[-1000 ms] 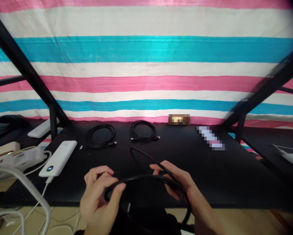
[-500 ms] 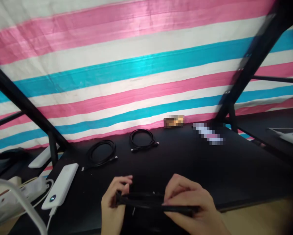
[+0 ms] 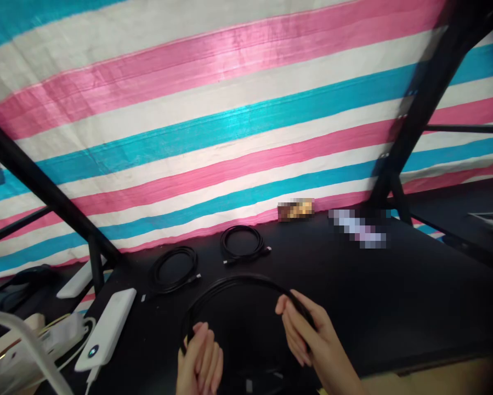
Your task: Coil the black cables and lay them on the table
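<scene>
A coiled black cable point(image 3: 238, 278) arches between my two hands above the near part of the black table. My left hand point(image 3: 203, 359) is closed round the left side of the coil. On the other side, my right hand point(image 3: 306, 329) grips the strands, with fingers curled inward. The lower part of the loop is hard to make out against the dark table. Behind it lie two more coiled black cables, one at the left point(image 3: 174, 269) and one in the middle point(image 3: 243, 243), both with light metal plug ends.
A white power bank point(image 3: 106, 329) with a lit display and a plugged-in white cord lies at the left. Beside it is a white power strip point(image 3: 52, 343). Two blurred-out items point(image 3: 296, 209) point(image 3: 359, 227) lie at the back. Black frame legs point(image 3: 419, 109) rise before a striped sheet point(image 3: 230, 120).
Both hands have turned, and the cable coil, flattened between them before, now stands opened into a wide arch. The view has tilted slightly upward.
</scene>
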{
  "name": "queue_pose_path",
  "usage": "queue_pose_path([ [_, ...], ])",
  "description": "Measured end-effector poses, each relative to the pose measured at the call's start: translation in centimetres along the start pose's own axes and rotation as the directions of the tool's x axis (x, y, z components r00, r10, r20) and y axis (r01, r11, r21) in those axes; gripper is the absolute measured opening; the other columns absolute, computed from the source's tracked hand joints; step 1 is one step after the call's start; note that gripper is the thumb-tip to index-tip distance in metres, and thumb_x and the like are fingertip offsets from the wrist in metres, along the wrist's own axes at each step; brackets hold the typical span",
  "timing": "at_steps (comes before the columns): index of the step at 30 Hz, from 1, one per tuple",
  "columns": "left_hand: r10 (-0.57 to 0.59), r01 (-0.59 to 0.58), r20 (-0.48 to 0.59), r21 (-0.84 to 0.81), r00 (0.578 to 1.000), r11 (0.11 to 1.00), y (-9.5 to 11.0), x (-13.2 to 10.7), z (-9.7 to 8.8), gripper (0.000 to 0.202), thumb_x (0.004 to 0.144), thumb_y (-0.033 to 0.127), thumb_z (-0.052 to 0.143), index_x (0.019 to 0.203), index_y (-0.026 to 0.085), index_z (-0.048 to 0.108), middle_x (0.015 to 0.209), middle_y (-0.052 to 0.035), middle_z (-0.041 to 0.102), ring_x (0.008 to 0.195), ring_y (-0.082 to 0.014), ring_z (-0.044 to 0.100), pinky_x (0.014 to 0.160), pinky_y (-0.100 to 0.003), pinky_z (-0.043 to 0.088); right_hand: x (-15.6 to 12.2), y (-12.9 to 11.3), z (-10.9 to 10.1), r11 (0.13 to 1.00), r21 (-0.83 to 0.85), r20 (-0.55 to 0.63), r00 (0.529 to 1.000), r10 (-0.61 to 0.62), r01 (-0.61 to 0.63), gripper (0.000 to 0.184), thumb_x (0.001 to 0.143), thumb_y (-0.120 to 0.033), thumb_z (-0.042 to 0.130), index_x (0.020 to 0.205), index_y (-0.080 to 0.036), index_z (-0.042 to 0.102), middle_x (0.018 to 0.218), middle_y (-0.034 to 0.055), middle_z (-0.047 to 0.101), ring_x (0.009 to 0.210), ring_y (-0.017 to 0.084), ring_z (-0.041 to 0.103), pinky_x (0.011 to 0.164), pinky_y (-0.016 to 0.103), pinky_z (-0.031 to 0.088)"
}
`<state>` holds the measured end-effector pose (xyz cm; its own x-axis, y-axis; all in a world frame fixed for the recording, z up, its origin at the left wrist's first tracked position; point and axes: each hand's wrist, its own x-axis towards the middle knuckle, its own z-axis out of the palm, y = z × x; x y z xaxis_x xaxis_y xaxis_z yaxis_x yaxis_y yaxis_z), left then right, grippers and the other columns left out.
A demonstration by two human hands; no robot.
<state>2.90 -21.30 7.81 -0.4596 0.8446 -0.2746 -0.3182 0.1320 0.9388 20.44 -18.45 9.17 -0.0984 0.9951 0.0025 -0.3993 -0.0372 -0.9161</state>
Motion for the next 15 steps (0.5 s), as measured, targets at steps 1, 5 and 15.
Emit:
queue_pose_path([
  [1, 0.004, -0.006, 0.068, 0.031, 0.998, 1.0, -0.1, 0.1, 0.4, 0.034, 0.067, 0.045, 0.066, 0.049, 0.02, 0.051, 0.035, 0.0023, 0.043, 0.04, -0.017, 0.055, 0.047, -0.028, 0.051, 0.0, 0.1, -0.2, 0.997, 0.074, -0.014, 1.0, 0.0, 0.001, 0.03, 0.082, -0.043, 0.055, 0.084, -0.014, 0.061, 0.042, -0.0083, 0.031, 0.032, 0.002, 0.023, 0.033, 0.016, 0.021],
  [5, 0.142, -0.193, 0.238, 0.205, 0.961, 0.96, -1.3, 0.7, 1.3, 0.046, 0.07, 0.052, 0.063, 0.042, 0.019, 0.048, 0.04, -0.0006, 0.046, 0.061, -0.0218, 0.06, 0.073, -0.032, 0.049, -0.1, 0.4, -1.4, 0.981, 0.168, -0.065, 0.994, -0.087, 0.097, 0.02, 0.077, -0.032, 0.061, 0.084, -0.015, 0.066, 0.041, -0.0067, 0.032, 0.033, 0.003, 0.021, 0.033, 0.017, 0.012],
  [15, -0.007, 0.013, 0.235, -0.026, 0.972, 1.0, -6.1, 1.9, 3.0, 0.039, 0.064, 0.041, 0.072, 0.096, 0.021, 0.061, 0.085, -0.0068, 0.066, 0.092, -0.0275, 0.06, 0.086, -0.042, 0.044, -1.1, 0.9, 0.4, 0.865, 0.323, -0.115, 0.923, -0.367, 0.384, 0.02, 0.07, -0.021, 0.062, 0.084, -0.032, 0.07, 0.035, -0.0077, 0.026, 0.03, 0.006, 0.022, 0.036, 0.021, 0.025],
])
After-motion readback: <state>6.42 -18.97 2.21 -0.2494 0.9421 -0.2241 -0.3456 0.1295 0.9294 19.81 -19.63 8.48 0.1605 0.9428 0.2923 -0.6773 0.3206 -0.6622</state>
